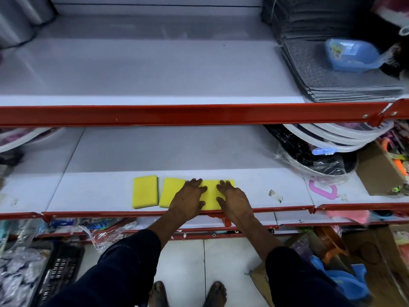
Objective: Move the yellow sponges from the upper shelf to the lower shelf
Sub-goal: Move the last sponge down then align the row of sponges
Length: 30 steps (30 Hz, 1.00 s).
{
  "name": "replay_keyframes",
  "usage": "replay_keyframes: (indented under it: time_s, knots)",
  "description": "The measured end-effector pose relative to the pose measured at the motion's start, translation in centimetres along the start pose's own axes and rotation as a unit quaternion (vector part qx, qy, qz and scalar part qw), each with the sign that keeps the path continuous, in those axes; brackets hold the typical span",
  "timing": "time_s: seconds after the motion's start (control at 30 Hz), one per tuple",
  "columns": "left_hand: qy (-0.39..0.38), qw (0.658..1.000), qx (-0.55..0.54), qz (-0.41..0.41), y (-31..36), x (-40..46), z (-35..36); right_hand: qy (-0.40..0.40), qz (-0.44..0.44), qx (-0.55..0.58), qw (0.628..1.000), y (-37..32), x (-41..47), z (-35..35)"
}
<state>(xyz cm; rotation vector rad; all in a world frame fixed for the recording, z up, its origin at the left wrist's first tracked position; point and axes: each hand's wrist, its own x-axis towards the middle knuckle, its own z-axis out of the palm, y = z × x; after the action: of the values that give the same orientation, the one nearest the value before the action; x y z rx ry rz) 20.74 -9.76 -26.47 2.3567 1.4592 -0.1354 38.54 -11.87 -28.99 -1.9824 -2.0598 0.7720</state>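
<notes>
Three yellow sponges lie in a row near the front edge of the lower shelf (110, 156). The left sponge (145, 192) lies free. My left hand (188, 199) rests flat, palm down, across the middle sponge (170, 191) and the left part of the right sponge (211, 196). My right hand (232, 197) lies flat on the right part of that same sponge. Fingers of both hands are spread and grip nothing. The upper shelf (143, 69) shows no sponges.
Grey mats (327, 69) with a blue plastic tub (352, 55) fill the upper shelf's right end. Wrapped pans and lids (316, 156) and a cardboard box (380, 171) crowd the lower shelf's right. Red rails (177, 115) edge both shelves. Goods sit on the floor at both sides.
</notes>
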Motion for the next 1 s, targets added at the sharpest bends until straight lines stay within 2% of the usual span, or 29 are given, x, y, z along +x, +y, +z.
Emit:
replay_keyframes:
  time_s: [0.17,0.37,0.7,1.0]
  knots:
    - [0.019,1.000,0.004,0.001,-2.4,0.0,-1.2,0.005,0.005,-0.004,1.000,0.1,0.1,0.1]
    - [-0.032,0.995,-0.023,-0.088,-6.1,-1.4,-2.4,0.005,0.009,0.002,1.000,0.2,0.3,0.3]
    - [-0.057,0.995,-0.022,-0.085,-6.6,-1.3,-1.2,0.005,0.017,0.009,1.000,0.2,0.4,0.5]
    - [-0.029,0.997,-0.037,-0.067,-6.6,-1.7,-1.3,0.008,0.016,0.006,1.000,0.0,0.2,0.6]
